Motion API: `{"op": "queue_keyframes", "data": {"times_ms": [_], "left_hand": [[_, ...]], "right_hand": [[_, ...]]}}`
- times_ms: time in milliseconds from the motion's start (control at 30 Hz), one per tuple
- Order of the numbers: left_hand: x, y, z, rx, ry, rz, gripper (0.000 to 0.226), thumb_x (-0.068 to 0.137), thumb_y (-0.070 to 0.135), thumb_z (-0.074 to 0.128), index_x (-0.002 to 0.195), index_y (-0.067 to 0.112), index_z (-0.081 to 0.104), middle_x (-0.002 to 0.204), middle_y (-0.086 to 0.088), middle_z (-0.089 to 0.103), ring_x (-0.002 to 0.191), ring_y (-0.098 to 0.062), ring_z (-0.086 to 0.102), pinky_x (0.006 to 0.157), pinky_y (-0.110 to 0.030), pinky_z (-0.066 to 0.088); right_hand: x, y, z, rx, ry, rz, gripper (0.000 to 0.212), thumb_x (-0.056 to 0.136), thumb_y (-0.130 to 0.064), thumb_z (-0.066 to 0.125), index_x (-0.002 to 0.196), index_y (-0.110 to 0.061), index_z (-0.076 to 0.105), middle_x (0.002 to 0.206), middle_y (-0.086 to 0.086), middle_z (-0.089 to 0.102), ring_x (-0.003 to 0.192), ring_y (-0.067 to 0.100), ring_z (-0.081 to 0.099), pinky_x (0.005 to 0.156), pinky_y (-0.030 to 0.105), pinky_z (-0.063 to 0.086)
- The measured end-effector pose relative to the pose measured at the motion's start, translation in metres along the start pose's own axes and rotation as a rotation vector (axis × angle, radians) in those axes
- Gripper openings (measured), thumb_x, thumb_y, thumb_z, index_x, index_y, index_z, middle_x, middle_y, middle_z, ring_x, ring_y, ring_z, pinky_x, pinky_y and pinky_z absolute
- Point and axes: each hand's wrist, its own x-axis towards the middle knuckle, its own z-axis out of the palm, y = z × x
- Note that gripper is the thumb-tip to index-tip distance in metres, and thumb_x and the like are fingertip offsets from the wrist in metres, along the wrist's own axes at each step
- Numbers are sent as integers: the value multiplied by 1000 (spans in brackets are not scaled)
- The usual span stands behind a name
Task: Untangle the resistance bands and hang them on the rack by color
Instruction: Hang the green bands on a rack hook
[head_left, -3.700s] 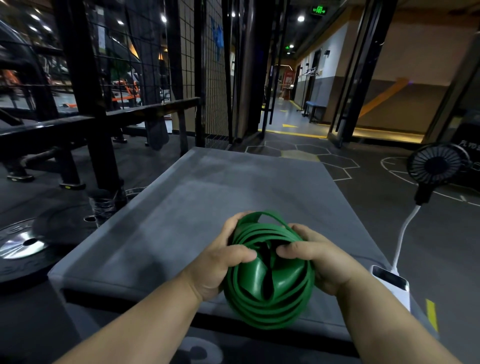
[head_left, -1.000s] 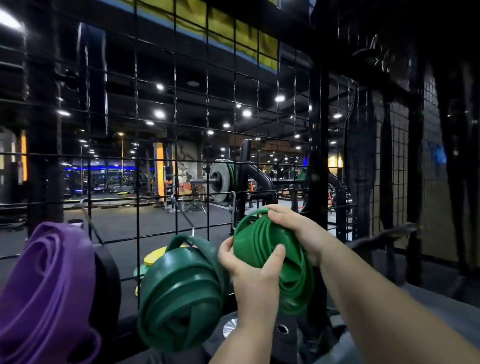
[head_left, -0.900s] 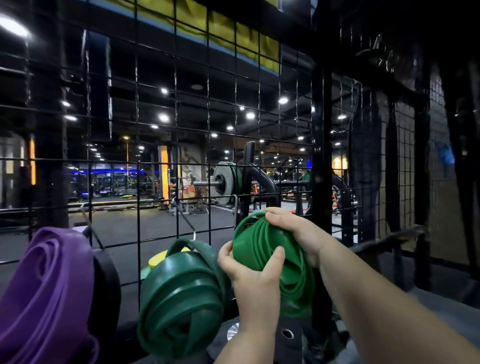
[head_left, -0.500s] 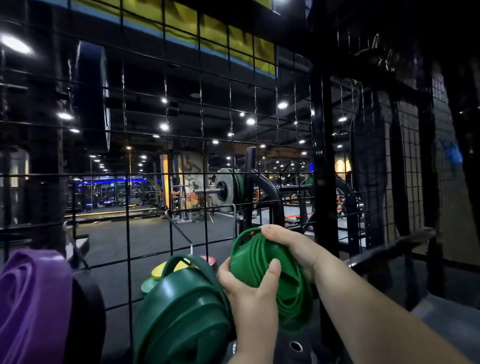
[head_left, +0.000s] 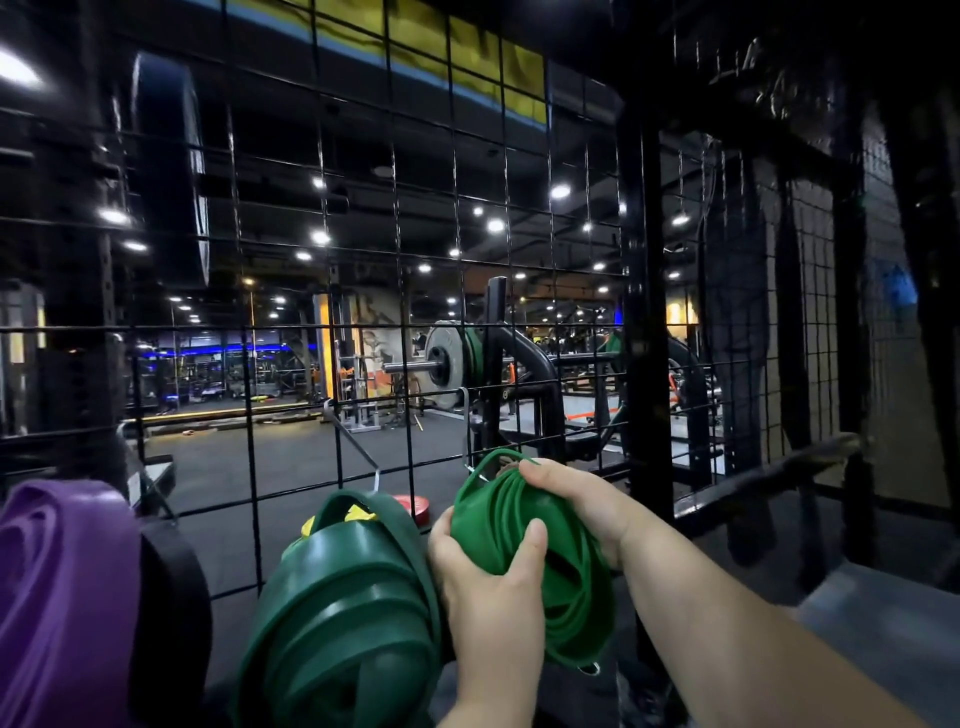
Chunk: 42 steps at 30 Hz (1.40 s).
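Note:
Both hands hold a coiled bright green resistance band (head_left: 574, 582) up against the black wire-grid rack (head_left: 405, 327). My left hand (head_left: 488, 582) grips its lower left side, thumb across the front. My right hand (head_left: 576, 499) closes over its top, where a loop sits at a metal hook (head_left: 475, 462). Directly to the left a coiled dark green band (head_left: 337, 618) hangs from another hook (head_left: 358, 452). Further left hang a black band (head_left: 174, 618) and a purple band (head_left: 62, 597).
A thick black upright post (head_left: 647, 332) stands just right of the green band. A grey padded surface (head_left: 878, 618) lies at the lower right. Behind the grid are a barbell with plates (head_left: 447, 364) and red and yellow plates on the floor.
I carried the green band from the grey padded surface up to the rack. Over the last second the hands and the band have stayed at the hook while the view tilted up slightly.

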Motion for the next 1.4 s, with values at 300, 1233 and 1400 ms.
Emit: {"op": "queue_keyframes", "data": {"times_ms": [300, 1233, 1400], "left_hand": [[-9, -3, -1, 46, -27, -70, 72, 83, 34, 71, 139, 39, 27, 114, 4, 54, 93, -8, 58, 81, -29, 46], [-1, -15, -2, -145, 81, -99, 62, 81, 39, 71, 135, 44, 41, 138, 2, 51, 124, -22, 52, 107, -49, 39], [-6, -14, -1, -278, 101, -102, 47, 85, 17, 71, 127, 28, 54, 126, -2, 62, 116, -21, 60, 104, -49, 44]], "right_hand": [[-1, -4, 4, -144, 42, -96, 45, 74, -30, 76, 108, -4, 64, 103, 18, 69, 97, 35, 64, 100, 56, 44], [16, 4, 2, -235, 57, 46, 40, 82, -26, 70, 116, -8, 57, 87, 5, 74, 76, 17, 71, 64, 28, 55], [11, 5, 3, -219, 41, 48, 37, 80, -25, 75, 110, -10, 58, 89, 4, 74, 79, 17, 71, 69, 29, 55]]}}
